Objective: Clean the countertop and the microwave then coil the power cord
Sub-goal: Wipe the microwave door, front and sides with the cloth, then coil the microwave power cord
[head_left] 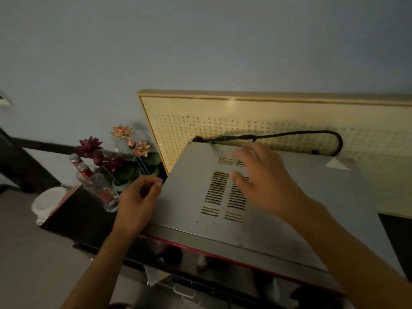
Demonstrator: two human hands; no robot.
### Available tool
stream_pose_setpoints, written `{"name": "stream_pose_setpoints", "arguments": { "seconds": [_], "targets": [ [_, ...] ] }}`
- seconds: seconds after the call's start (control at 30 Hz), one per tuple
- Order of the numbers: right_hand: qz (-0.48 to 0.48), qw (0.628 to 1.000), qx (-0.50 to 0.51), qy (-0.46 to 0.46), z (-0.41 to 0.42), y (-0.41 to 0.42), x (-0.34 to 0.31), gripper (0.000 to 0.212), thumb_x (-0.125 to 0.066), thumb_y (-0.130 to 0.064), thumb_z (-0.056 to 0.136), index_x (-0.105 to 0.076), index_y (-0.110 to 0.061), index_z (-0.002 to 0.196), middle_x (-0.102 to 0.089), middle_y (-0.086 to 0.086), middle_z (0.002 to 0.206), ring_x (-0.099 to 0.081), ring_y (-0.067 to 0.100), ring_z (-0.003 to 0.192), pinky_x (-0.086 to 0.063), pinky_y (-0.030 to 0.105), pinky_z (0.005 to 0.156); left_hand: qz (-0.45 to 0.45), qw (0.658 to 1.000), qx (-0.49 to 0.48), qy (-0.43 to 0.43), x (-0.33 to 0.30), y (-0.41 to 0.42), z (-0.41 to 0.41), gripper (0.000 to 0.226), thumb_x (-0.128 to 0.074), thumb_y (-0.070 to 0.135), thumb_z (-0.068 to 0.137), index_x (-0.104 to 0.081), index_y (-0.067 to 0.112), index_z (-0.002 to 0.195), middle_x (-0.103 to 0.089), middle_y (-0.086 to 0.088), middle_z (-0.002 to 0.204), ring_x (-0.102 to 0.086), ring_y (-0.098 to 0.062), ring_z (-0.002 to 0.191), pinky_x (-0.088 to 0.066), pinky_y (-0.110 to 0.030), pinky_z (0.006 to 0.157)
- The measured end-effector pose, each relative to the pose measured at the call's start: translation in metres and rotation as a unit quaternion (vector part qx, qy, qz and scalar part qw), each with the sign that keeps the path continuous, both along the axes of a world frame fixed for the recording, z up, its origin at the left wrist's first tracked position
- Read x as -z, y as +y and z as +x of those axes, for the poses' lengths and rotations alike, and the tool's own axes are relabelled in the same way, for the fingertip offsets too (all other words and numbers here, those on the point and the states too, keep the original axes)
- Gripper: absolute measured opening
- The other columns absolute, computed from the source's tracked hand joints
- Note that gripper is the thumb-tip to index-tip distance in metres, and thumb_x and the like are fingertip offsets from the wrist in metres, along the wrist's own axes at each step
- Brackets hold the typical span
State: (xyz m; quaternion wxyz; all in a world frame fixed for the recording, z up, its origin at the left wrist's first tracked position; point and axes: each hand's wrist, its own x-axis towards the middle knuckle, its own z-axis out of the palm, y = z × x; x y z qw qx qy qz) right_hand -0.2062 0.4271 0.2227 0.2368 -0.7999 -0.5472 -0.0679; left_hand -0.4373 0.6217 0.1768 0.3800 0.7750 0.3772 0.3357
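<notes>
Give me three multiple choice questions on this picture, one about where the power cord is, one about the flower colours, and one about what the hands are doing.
1. Where does the power cord lie?
A. along the microwave's back top edge
B. on the floor
C. in the left hand

2. What colours are the flowers?
A. blue and white
B. dark purple and peach
C. all yellow

3. What is the right hand doing?
A. gripping a bottle
B. holding a cloth
C. spread open above the microwave vents

Answers: 1 A, the cord runs along the rear edge in front of the framed panel. 2 B, both shades show beside the glass bottles. 3 C, its fingers are splayed and empty; the left hand curls at the microwave's side.
</notes>
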Motion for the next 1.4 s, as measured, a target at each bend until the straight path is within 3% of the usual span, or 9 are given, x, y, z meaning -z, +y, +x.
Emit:
{"name": "stream_pose_setpoints", "arguments": {
  "seconds": [0.23, 0.4, 0.5, 0.8, 0.9, 1.0, 1.17, 1.27, 1.4],
  "targets": [
    [-0.106, 0.993, 0.047, -0.020, 0.072, 0.081, -0.003, 0.060, -0.050, -0.033, 0.100, -0.028, -0.017, 0.153, -0.036, 0.010, 0.154, -0.032, 0.030, 0.143, -0.021, 0.047, 0.118, 0.068, 0.997, 0.027, 0.029, -0.010, -0.052, 0.023, 0.009, -0.064, 0.024, 0.098, -0.071, 0.030, 0.099, -0.069, 0.019, 0.102, -0.062, -0.001, 0.097, -0.046, -0.015, 0.079],
    [-0.157, 0.983, 0.085, -0.046, 0.085, 0.088, 0.011, 0.038, -0.049, -0.033, 0.101, -0.051, -0.022, 0.138, -0.056, 0.005, 0.137, -0.044, 0.028, 0.133, -0.019, 0.051, 0.118, 0.117, 0.991, 0.066, 0.022, -0.011, -0.077, 0.038, 0.009, -0.065, 0.023, 0.098, -0.072, 0.028, 0.096, -0.069, 0.020, 0.097, -0.062, -0.004, 0.098, -0.046, -0.013, 0.081],
    [-0.108, 0.990, 0.092, -0.018, 0.085, 0.079, 0.014, 0.028, -0.043, -0.031, 0.105, -0.062, -0.021, 0.124, -0.061, 0.001, 0.123, -0.052, 0.026, 0.122, -0.021, 0.046, 0.114, 0.115, 0.989, 0.093, 0.027, -0.007, -0.078, 0.044, 0.008, -0.065, 0.025, 0.097, -0.072, 0.029, 0.098, -0.069, 0.020, 0.098, -0.062, -0.004, 0.097, -0.048, -0.021, 0.081],
    [0.172, 0.984, 0.042, -0.018, 0.080, 0.028, -0.021, 0.018, -0.050, -0.020, 0.103, -0.067, -0.012, 0.104, -0.062, 0.000, 0.094, -0.058, 0.018, 0.084, -0.047, 0.035, 0.078, 0.125, 0.986, 0.105, -0.016, -0.023, -0.076, 0.065, 0.016, -0.065, 0.024, 0.097, -0.064, 0.039, 0.103, -0.067, 0.023, 0.100, -0.060, -0.001, 0.100, -0.044, -0.015, 0.082],
    [0.229, 0.973, 0.023, 0.014, 0.067, -0.009, -0.049, 0.022, -0.049, -0.022, 0.104, -0.066, -0.009, 0.106, -0.058, -0.004, 0.094, -0.055, 0.011, 0.083, -0.041, 0.024, 0.074, 0.124, 0.985, 0.110, -0.038, -0.030, -0.074, 0.083, 0.025, -0.066, 0.030, 0.098, -0.064, 0.030, 0.123, -0.064, 0.015, 0.118, -0.057, -0.006, 0.116, -0.050, -0.029, 0.097],
    [0.249, 0.968, 0.029, 0.022, 0.051, -0.049, -0.066, 0.029, -0.046, -0.028, 0.104, -0.067, -0.010, 0.107, -0.060, -0.006, 0.093, -0.057, 0.010, 0.080, -0.043, 0.022, 0.072, 0.122, 0.981, 0.133, -0.071, -0.044, -0.081, 0.102, 0.050, -0.069, 0.037, 0.096, -0.051, 0.030, 0.142, -0.051, 0.012, 0.137, -0.046, -0.009, 0.132, -0.044, -0.017, 0.101],
    [0.242, 0.967, 0.059, 0.043, 0.030, -0.120, -0.064, 0.028, -0.042, -0.031, 0.103, -0.066, -0.017, 0.110, -0.062, -0.010, 0.090, -0.060, 0.006, 0.082, -0.043, 0.016, 0.068, 0.103, 0.966, 0.204, -0.119, -0.056, -0.112, 0.128, 0.077, -0.070, 0.049, 0.091, -0.030, 0.039, 0.156, -0.028, 0.013, 0.160, -0.026, -0.005, 0.150, -0.032, -0.025, 0.116],
    [0.235, 0.969, 0.067, 0.039, 0.023, -0.160, -0.054, 0.017, -0.047, -0.023, 0.102, -0.064, -0.023, 0.106, -0.062, -0.009, 0.088, -0.061, 0.007, 0.081, -0.044, 0.015, 0.067, 0.142, 0.952, 0.233, -0.139, -0.054, -0.134, 0.144, 0.064, -0.068, 0.058, 0.089, -0.051, 0.034, 0.146, -0.034, 0.007, 0.159, -0.030, -0.006, 0.149, -0.034, -0.013, 0.112],
    [0.261, 0.960, 0.095, 0.033, 0.022, -0.206, -0.040, 0.021, -0.046, -0.026, 0.101, -0.065, -0.018, 0.103, -0.063, -0.007, 0.088, -0.061, 0.006, 0.079, -0.043, 0.014, 0.067, 0.180, 0.934, 0.262, -0.162, -0.047, -0.171, 0.169, 0.036, -0.065, 0.048, 0.093, -0.072, 0.024, 0.119, -0.060, 0.006, 0.129, -0.057, -0.012, 0.122, -0.051, -0.028, 0.101]
  ]
}}
